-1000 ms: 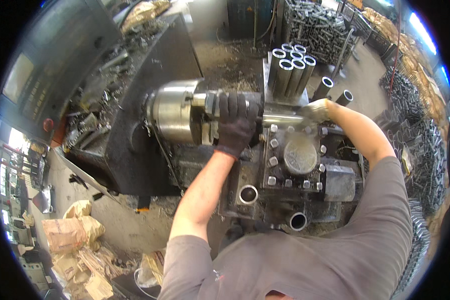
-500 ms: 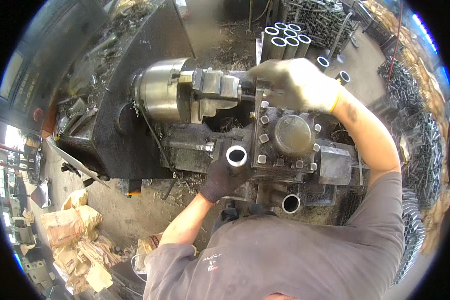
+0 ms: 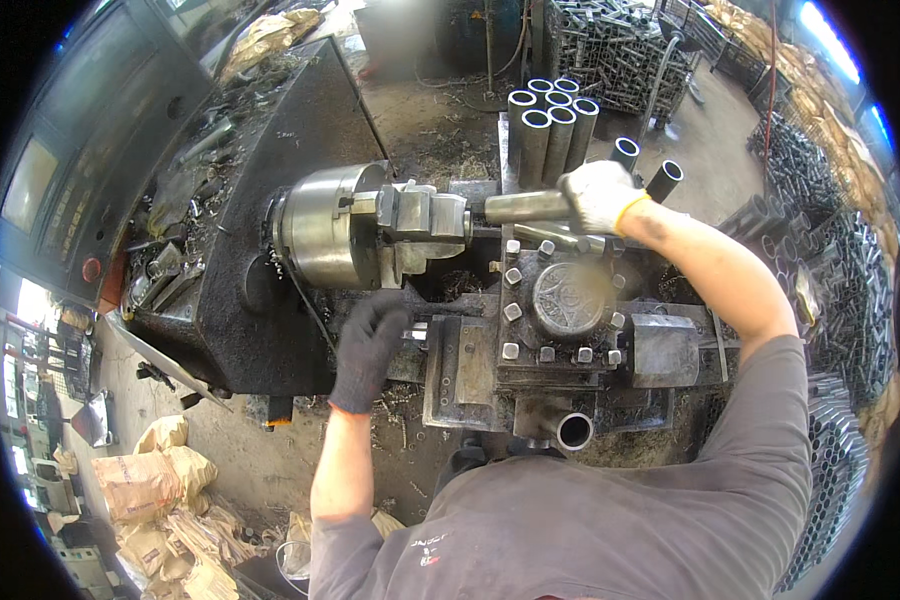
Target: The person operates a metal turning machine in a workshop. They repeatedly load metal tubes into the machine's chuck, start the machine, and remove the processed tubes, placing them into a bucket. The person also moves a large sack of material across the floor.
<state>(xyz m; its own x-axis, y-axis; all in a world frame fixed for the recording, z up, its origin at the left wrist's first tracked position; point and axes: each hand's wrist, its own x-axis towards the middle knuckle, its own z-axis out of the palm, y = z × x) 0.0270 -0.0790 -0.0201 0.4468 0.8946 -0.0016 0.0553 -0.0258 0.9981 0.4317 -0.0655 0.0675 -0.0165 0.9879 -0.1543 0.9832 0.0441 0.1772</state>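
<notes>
My right hand (image 3: 602,197), in a white glove, is closed around a steel tube (image 3: 527,207) held level above the far side of the lathe. The tube's left end is close to the jaws (image 3: 425,215) of the lathe chuck (image 3: 327,228); whether they touch I cannot tell. Nearer to me, my left hand (image 3: 370,345) in a dark glove is raised just below the chuck, fingers extended and nothing visible in them. To the right, a square tool post (image 3: 560,310) with several bolts stands under my right forearm. Another tube (image 3: 574,430) lies at the front of the machine, its open end toward me.
Several upright tubes (image 3: 560,130) stand behind the lathe, with two more (image 3: 664,180) to their right. A wire crate (image 3: 620,60) of metal parts is beyond them. Stacked metal parts (image 3: 850,310) line the right side. Paper sacks (image 3: 155,480) lie on the floor at left.
My left hand has let go of the tube it held and moved left and up toward the chuck. My right hand now shows a tube in its grip, level beside the chuck jaws.
</notes>
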